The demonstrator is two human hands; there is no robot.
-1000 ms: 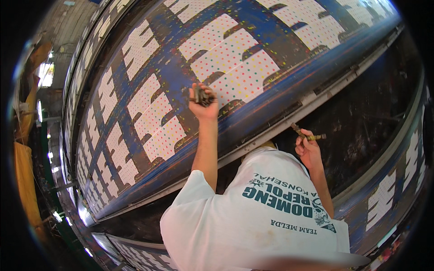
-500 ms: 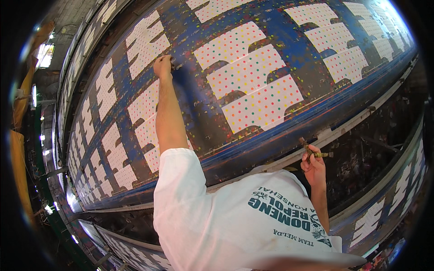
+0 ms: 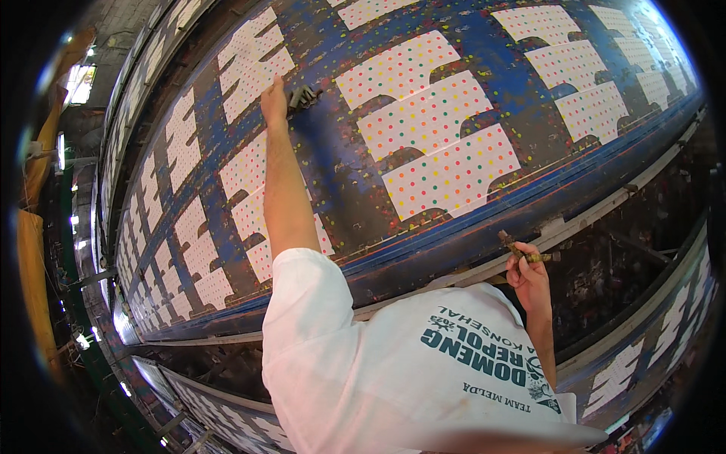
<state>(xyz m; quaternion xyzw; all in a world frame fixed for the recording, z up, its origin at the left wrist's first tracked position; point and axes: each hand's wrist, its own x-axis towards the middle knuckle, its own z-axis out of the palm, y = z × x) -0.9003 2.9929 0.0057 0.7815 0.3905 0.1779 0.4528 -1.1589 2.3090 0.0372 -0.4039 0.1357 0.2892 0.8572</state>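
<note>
My left hand [image 3: 274, 102] is stretched out over a long, sloping blue and dark board [image 3: 333, 193], near a white dotted piece. Its thumb points up, and beside its fingers is a dark grey, ridged bundle [image 3: 305, 97], which the hand appears to grip; its kind is unclear. Low on the right, by the board's near edge, my right hand [image 3: 532, 278] pinches a stained, T-shaped metal piece [image 3: 522, 248] between thumb and fingers. White sheet pieces with coloured dots [image 3: 423, 121] and notched sides lie in rows on the board.
A metal rail [image 3: 597, 216] runs along the board's near edge, with dark framing below it. Further boards with white pieces stand at the lower right [image 3: 616, 374] and lower left [image 3: 219, 412]. At far left hangs something yellow-orange [image 3: 34, 272].
My left hand has turned, raising its thumb and showing more of the grey bundle on its right. My right hand still holds the metal piece. The view has shifted slightly.
</note>
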